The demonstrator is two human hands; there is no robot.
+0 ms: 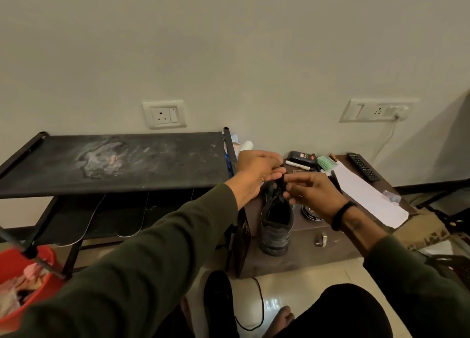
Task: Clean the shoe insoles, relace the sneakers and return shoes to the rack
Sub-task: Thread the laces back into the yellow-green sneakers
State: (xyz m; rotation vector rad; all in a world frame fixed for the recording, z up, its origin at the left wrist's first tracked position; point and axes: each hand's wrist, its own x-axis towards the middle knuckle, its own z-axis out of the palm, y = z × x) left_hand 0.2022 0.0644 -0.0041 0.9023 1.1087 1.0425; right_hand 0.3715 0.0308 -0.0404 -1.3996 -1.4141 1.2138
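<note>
Black sneaker upright on the brown tabletop, heel toward me, just right of the shoe rack. Both my hands over its tongue end. Left hand fingers curled, pinching the black lace at the top eyelets. Right hand also pinching the lace from the other side, fingertips nearly touching the left's. Two insoles lie on the rack's lower shelf, white edges showing. Second black shoe on the floor by my knee, a loose lace trailing beside it. Polish tin on the tabletop just right of the sneaker; remote far back right. Red bucket bottom left.
</note>
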